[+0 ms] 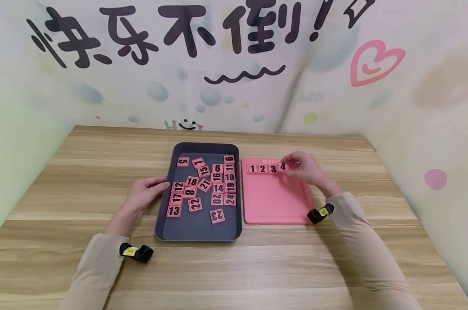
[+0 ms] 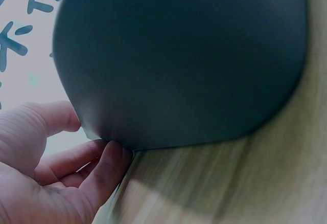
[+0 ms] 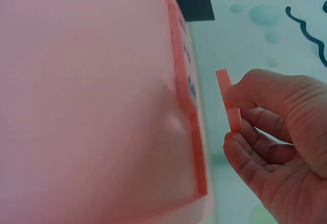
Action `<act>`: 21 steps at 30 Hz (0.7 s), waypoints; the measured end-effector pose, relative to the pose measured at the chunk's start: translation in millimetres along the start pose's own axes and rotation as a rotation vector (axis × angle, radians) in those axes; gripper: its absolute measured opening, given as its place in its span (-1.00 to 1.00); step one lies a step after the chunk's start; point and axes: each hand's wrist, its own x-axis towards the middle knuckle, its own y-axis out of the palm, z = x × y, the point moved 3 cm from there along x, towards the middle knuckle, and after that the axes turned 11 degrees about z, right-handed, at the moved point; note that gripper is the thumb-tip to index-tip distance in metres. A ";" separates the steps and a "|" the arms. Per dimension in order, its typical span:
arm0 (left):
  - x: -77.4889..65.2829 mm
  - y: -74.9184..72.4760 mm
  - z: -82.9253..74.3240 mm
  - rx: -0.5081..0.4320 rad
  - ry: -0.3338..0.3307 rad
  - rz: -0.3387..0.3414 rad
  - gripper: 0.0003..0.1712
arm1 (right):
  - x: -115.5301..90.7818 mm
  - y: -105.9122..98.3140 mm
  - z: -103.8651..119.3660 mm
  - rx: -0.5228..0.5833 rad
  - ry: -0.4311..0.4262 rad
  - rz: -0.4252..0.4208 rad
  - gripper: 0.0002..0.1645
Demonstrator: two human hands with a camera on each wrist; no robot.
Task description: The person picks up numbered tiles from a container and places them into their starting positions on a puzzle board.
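Observation:
My right hand [image 1: 306,168] pinches a pink number tile [image 1: 282,166] marked 4, at the upper edge of a pink square board [image 1: 276,200]. In the right wrist view the tile [image 3: 222,79] is edge-on between thumb and fingers, held off the board. Tiles 1 [image 1: 252,168], 2 [image 1: 262,169] and 3 [image 1: 272,169] lie in a row along the board's top. My left hand [image 1: 143,196] holds the left rim of a dark grey tray [image 1: 197,228], thumb on the rim; the left wrist view shows its fingers [image 2: 112,162] against the tray's wall.
Several loose number tiles lie in the tray, such as 5 [image 1: 183,162], 13 [image 1: 173,211] and 23 [image 1: 217,216], some turned sideways or upside down. The tray stands just left of the board on a wooden table [image 1: 218,275]. A printed wall cloth [image 1: 234,103] hangs behind.

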 end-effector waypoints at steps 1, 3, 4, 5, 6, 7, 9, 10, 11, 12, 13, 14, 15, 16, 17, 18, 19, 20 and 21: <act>-0.1 0.2 -0.3 0.000 0.000 -0.001 -0.44 | -0.3 -0.3 -3.0 -0.010 0.009 0.005 -0.60; -0.4 0.4 -0.8 0.000 0.001 -0.001 -0.44 | -0.7 -0.8 -8.9 -0.024 0.028 0.014 -0.60; -0.5 0.5 -0.9 0.001 0.002 -0.003 -0.44 | -0.6 -0.9 -11.3 -0.028 0.039 0.018 -0.60; -0.6 0.7 -1.1 0.000 0.004 -0.002 -0.44 | -0.7 -1.0 -13.3 -0.035 0.044 0.020 -0.60; -0.6 0.8 -1.1 -0.001 0.005 -0.001 -0.44 | -0.8 -1.1 -14.7 -0.042 0.047 0.023 -0.60; -0.6 0.6 -1.2 0.000 0.005 -0.001 -0.44 | -1.0 -1.3 -15.6 -0.051 0.047 0.025 -0.60; -0.4 0.2 -0.9 0.001 0.007 -0.001 -0.44 | -0.9 -1.2 -16.8 -0.067 0.041 0.030 -0.62; -0.4 0.1 -0.9 0.002 0.008 -0.002 -0.45 | -0.7 -1.0 -17.2 -0.079 0.035 0.035 -0.63; -0.2 -0.2 -0.7 0.000 0.007 -0.002 -0.45 | -0.5 -0.7 -17.8 -0.092 0.030 0.040 -0.64; -0.1 -0.4 -0.4 -0.001 0.008 -0.003 -0.45 | -0.4 -0.4 -18.1 -0.103 0.024 0.046 -0.65; 0.1 -0.6 -0.2 -0.004 0.007 -0.002 -0.45 | 0.0 0.0 -18.5 -0.116 0.019 0.051 -0.66; 0.2 -0.7 -0.1 -0.004 0.007 -0.002 -0.45 | 0.4 0.3 -18.8 -0.125 0.013 0.055 -0.67; 0.2 -0.6 -0.1 -0.006 0.008 -0.002 -0.45 | 0.7 0.6 -18.9 -0.130 0.007 0.059 -0.67; 0.0 -0.4 -0.4 -0.008 0.008 -0.001 -0.45 | 1.0 0.8 -18.7 -0.141 0.003 0.061 -0.68; -0.1 -0.3 -0.4 -0.011 0.008 0.000 -0.45 | 1.3 1.0 -18.4 -0.147 -0.002 0.064 -0.69; -0.1 -0.2 -0.4 -0.011 0.010 -0.001 -0.45 | 1.6 1.1 -17.9 -0.143 -0.006 0.066 -0.69; 0.1 -0.1 -0.3 -0.012 0.011 0.000 -0.45 | 1.9 1.1 -17.7 -0.141 -0.010 0.069 -0.70; 0.0 0.0 -0.4 -0.011 0.013 0.000 -0.45 | 2.3 1.2 -17.6 -0.136 -0.011 0.073 -0.70; 0.0 0.1 -0.3 -0.012 0.015 -0.001 -0.45 | 2.8 1.4 -17.4 -0.129 -0.011 0.077 -0.71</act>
